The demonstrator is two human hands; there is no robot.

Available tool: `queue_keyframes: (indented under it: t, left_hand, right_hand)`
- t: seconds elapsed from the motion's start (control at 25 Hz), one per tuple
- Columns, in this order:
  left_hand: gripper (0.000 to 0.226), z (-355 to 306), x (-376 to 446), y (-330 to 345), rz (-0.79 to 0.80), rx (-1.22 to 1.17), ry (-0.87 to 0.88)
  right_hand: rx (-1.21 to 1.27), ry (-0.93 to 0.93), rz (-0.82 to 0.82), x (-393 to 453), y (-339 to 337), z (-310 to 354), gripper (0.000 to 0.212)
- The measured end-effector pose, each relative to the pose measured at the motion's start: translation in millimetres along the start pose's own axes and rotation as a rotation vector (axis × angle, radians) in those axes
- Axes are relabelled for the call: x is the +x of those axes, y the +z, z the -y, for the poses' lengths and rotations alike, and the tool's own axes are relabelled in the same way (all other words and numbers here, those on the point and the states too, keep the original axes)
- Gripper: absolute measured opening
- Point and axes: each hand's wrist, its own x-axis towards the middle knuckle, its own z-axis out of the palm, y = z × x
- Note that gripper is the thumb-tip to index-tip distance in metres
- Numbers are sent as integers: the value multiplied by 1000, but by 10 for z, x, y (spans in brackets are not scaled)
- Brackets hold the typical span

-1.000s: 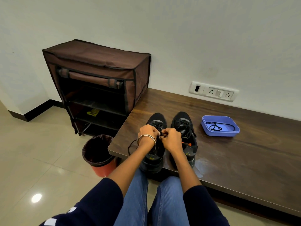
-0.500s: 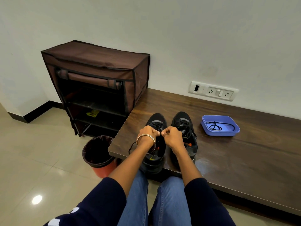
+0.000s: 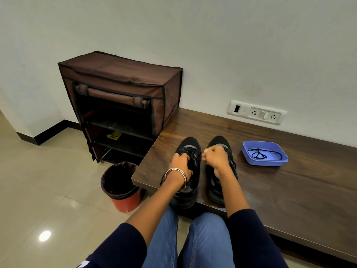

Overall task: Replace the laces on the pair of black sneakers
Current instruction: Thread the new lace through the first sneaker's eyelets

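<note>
The left hand, bangles at the wrist, rests curled on the lacing of the left sneaker, fingers pinching at the lace over the tongue; the right hand is closed in a loose fist just beside it, above the right sneaker, and seems to grip a lace end, though the strand itself is too thin to make out. Both shoes stand side by side, toes to the wall, near the front edge of the wooden bench. To do this step well, I judge the left hand should steady the shoe while the right draws the lace out evenly, one eyelet row at a time, without snagging. A spare lace lies coiled in the blue tray to the right, well apart from the shoes. Half a second ago the fists met knuckle to knuckle over the left shoe; now they have drawn apart, the right one moving rightward.
</note>
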Motion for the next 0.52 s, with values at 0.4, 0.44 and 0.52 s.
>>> queue_keyframes:
  t: [0.4, 0.44, 0.52]
  left_hand:
    - [40, 20, -83, 5, -131, 120, -96]
    - [38, 42, -86, 17, -135, 40, -138]
    - [34, 61, -87, 34, -157, -45, -193]
  right_hand:
    - [40, -329, -79, -192, -312, 113, 5]
    - [-225, -315, -9, -184, -256, 32, 6]
    - [-574, -208, 86, -176, -146, -122, 23]
